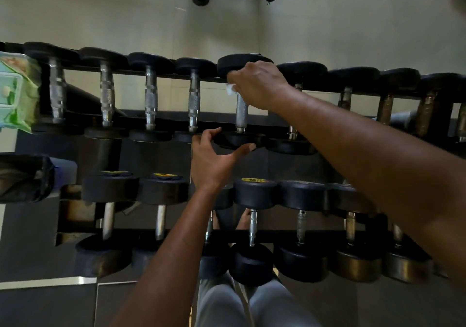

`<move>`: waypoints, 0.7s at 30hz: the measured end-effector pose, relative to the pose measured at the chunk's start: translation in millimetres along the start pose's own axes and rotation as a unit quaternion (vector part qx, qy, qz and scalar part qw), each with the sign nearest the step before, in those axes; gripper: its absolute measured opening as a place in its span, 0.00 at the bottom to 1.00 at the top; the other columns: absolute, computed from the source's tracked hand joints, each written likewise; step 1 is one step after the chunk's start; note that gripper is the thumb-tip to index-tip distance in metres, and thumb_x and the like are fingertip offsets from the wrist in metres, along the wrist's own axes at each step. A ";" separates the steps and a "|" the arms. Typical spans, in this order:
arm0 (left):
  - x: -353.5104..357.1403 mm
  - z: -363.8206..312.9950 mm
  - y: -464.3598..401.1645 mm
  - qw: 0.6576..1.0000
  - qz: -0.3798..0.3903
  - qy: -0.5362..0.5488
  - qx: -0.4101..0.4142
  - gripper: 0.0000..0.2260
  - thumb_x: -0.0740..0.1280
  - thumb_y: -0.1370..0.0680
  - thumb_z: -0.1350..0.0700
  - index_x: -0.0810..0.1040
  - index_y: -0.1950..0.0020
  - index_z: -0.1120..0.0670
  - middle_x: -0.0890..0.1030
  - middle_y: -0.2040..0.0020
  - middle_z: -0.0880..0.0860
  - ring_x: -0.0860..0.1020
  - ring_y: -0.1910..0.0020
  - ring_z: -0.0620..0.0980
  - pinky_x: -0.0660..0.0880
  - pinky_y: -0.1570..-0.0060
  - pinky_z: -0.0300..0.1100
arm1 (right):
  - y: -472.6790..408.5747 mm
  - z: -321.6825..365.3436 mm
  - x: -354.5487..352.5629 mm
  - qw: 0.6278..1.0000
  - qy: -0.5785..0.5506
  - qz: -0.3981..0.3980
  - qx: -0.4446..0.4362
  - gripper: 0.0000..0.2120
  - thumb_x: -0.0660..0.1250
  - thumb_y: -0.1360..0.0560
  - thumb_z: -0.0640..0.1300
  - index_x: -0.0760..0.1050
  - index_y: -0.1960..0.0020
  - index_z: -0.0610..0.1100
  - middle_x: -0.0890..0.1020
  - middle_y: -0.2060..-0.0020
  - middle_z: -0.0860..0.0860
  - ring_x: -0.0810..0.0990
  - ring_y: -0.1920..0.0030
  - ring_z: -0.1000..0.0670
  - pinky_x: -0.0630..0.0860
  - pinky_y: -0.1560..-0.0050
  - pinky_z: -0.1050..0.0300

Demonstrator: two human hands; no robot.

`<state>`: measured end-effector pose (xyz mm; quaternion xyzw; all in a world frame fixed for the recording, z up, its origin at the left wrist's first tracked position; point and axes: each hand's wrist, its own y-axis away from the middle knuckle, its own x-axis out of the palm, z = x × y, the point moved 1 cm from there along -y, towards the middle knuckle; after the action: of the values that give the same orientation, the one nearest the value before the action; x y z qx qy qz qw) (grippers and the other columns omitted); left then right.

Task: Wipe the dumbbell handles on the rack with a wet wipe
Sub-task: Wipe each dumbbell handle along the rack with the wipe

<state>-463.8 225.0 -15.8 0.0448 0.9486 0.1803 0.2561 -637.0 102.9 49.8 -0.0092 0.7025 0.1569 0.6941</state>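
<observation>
A two-tier rack holds a row of black-headed dumbbells with metal handles. My right hand grips the far end of one silver handle on the top tier, with a white wet wipe pinched against it. My left hand holds the near black head of that same dumbbell, thumb under it and fingers curled over its top edge. The upper part of the handle is hidden under my right hand.
A green wet-wipe pack lies on the top tier's far left. More dumbbells fill the lower tier. Rusty handles sit to the right. A black bag hangs at left. My legs stand close under the rack.
</observation>
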 end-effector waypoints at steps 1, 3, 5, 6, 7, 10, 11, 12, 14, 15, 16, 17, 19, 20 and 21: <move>-0.5 -0.9 0.1 1.000 -0.002 0.000 -0.005 0.41 0.82 0.40 0.27 0.77 0.31 0.41 0.73 0.34 0.43 0.74 0.38 0.40 0.70 0.52 0.34 | -2.3 0.6 -1.8 1.000 0.008 0.012 -0.002 0.06 0.64 0.17 0.39 0.80 0.47 0.46 0.77 0.66 0.49 0.80 0.63 0.42 0.75 0.61 0.51; -1.1 -2.5 0.3 1.000 -0.003 -0.001 -0.008 0.41 0.82 0.40 0.27 0.77 0.32 0.40 0.73 0.34 0.43 0.74 0.38 0.40 0.68 0.55 0.31 | -5.5 1.3 -4.2 0.999 0.022 0.026 -0.005 0.08 0.64 0.16 0.39 0.81 0.47 0.47 0.79 0.63 0.48 0.80 0.61 0.42 0.77 0.59 0.49; -1.1 -2.4 2.4 1.000 -0.006 0.001 -0.004 0.41 0.82 0.39 0.28 0.76 0.31 0.41 0.73 0.34 0.42 0.74 0.37 0.40 0.69 0.53 0.32 | -7.1 3.5 -3.9 0.999 0.033 0.040 -0.004 0.10 0.63 0.17 0.38 0.83 0.46 0.47 0.80 0.62 0.48 0.80 0.60 0.43 0.76 0.57 0.49; -0.7 -2.3 4.0 1.000 -0.009 0.005 -0.003 0.41 0.82 0.39 0.28 0.76 0.30 0.41 0.73 0.34 0.42 0.74 0.36 0.40 0.70 0.51 0.34 | -8.1 5.3 -2.6 0.998 0.038 0.053 -0.005 0.12 0.62 0.17 0.37 0.83 0.45 0.46 0.80 0.60 0.47 0.80 0.58 0.42 0.76 0.57 0.50; 0.0 -2.1 6.0 1.000 -0.017 0.009 -0.003 0.41 0.81 0.38 0.28 0.76 0.30 0.41 0.74 0.35 0.41 0.74 0.36 0.40 0.72 0.49 0.36 | -8.6 8.6 -1.5 0.997 0.043 0.068 -0.008 0.13 0.62 0.17 0.36 0.84 0.44 0.46 0.82 0.59 0.47 0.81 0.57 0.42 0.76 0.56 0.49; 2.5 -2.0 13.0 0.999 -0.047 0.022 -0.012 0.43 0.81 0.39 0.26 0.74 0.30 0.44 0.75 0.36 0.39 0.75 0.36 0.40 0.75 0.45 0.39 | -7.0 19.8 2.7 0.991 0.060 0.113 -0.036 0.14 0.64 0.18 0.35 0.85 0.41 0.45 0.85 0.53 0.46 0.83 0.54 0.41 0.78 0.55 0.49; 3.1 -2.7 14.6 0.998 -0.051 0.028 -0.017 0.44 0.81 0.40 0.26 0.73 0.31 0.44 0.75 0.36 0.39 0.75 0.37 0.39 0.74 0.46 0.38 | -5.6 22.1 3.5 0.989 0.060 0.127 -0.046 0.14 0.64 0.19 0.35 0.85 0.41 0.46 0.85 0.52 0.46 0.83 0.54 0.42 0.80 0.55 0.48; 3.6 -3.7 15.9 0.998 -0.052 0.034 -0.020 0.44 0.81 0.40 0.26 0.72 0.31 0.44 0.75 0.37 0.38 0.75 0.38 0.39 0.73 0.48 0.36 | -4.7 22.7 3.9 0.987 0.056 0.138 -0.053 0.13 0.65 0.19 0.35 0.85 0.41 0.46 0.85 0.52 0.46 0.83 0.55 0.43 0.81 0.54 0.48; 4.3 -4.9 16.8 0.998 -0.051 0.038 -0.023 0.45 0.82 0.40 0.27 0.71 0.31 0.45 0.75 0.38 0.39 0.75 0.39 0.39 0.70 0.52 0.31 | -3.7 20.2 3.2 0.986 0.041 0.149 -0.064 0.13 0.66 0.20 0.36 0.84 0.42 0.47 0.85 0.53 0.48 0.83 0.54 0.44 0.82 0.53 0.48; 4.1 -5.1 17.1 0.998 -0.051 0.037 -0.025 0.45 0.82 0.40 0.27 0.70 0.31 0.45 0.75 0.38 0.39 0.75 0.40 0.40 0.69 0.53 0.30 | -3.2 18.5 2.5 0.986 0.029 0.152 -0.067 0.12 0.66 0.19 0.37 0.84 0.40 0.48 0.85 0.52 0.49 0.82 0.53 0.45 0.81 0.53 0.49; 4.0 -5.1 17.0 0.998 -0.052 0.035 -0.025 0.45 0.82 0.40 0.27 0.70 0.31 0.45 0.75 0.39 0.39 0.75 0.40 0.40 0.69 0.54 0.30 | -2.1 16.8 1.7 0.985 0.017 0.154 -0.070 0.13 0.67 0.19 0.39 0.84 0.38 0.49 0.85 0.49 0.49 0.82 0.51 0.46 0.80 0.52 0.51; 4.3 -4.6 17.1 0.998 -0.053 0.032 -0.024 0.44 0.81 0.40 0.27 0.71 0.32 0.45 0.75 0.39 0.39 0.75 0.40 0.40 0.70 0.54 0.31 | -0.6 15.2 1.2 0.985 0.005 0.155 -0.075 0.13 0.67 0.18 0.41 0.83 0.36 0.49 0.85 0.46 0.50 0.83 0.48 0.47 0.78 0.51 0.52; 5.5 -3.2 18.7 0.998 -0.061 0.023 -0.018 0.43 0.81 0.39 0.26 0.71 0.33 0.45 0.76 0.38 0.40 0.76 0.40 0.40 0.72 0.53 0.35 | 2.2 11.8 1.0 0.984 -0.021 0.154 -0.084 0.12 0.68 0.17 0.44 0.82 0.34 0.50 0.85 0.42 0.51 0.82 0.45 0.48 0.77 0.50 0.54; 6.9 -1.8 20.3 0.997 -0.067 0.017 -0.016 0.42 0.80 0.38 0.25 0.72 0.33 0.45 0.76 0.37 0.41 0.76 0.40 0.41 0.74 0.51 0.38 | 4.1 10.6 2.1 0.984 -0.035 0.155 -0.086 0.12 0.69 0.17 0.45 0.83 0.35 0.50 0.85 0.42 0.52 0.82 0.45 0.48 0.77 0.50 0.54; 8.4 0.0 23.1 0.997 -0.076 0.013 -0.014 0.42 0.79 0.38 0.24 0.72 0.34 0.46 0.76 0.37 0.41 0.76 0.40 0.41 0.76 0.50 0.41 | 6.4 10.4 4.6 0.982 -0.050 0.160 -0.083 0.12 0.69 0.17 0.47 0.83 0.35 0.51 0.85 0.43 0.52 0.82 0.45 0.48 0.77 0.51 0.54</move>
<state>-471.3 248.0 -11.3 -0.0330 0.9498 0.1746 0.2574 -628.6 112.3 46.8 0.0530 0.6442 0.3239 0.6909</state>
